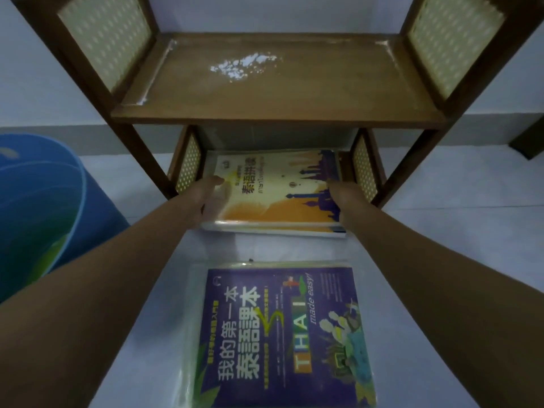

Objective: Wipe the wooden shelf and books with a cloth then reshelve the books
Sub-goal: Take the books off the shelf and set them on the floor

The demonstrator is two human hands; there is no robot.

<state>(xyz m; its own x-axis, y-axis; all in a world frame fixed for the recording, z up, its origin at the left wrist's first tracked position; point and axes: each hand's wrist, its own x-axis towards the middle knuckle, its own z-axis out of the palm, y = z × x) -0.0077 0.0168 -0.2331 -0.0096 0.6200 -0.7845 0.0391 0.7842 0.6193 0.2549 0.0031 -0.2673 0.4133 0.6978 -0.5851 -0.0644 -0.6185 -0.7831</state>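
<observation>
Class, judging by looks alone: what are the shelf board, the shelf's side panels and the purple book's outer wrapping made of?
Shelf board: apparently brown wood, glossy; it shows a bright reflection. Side panels: pale woven cane or a look-alike, judging by the regular hole pattern in dark frames. Purple book: likely clear plastic wrapping, since a shiny transparent edge extends past the cover.

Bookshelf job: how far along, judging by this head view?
Looks mid-reshelving. Both hands, left hand and right hand, hold the orange-and-white book at its sides, partly in the lower shelf. The middle shelf is bare and glossy, possibly wiped. The purple book lies on the floor, not yet shelved. No cloth is in view.
</observation>
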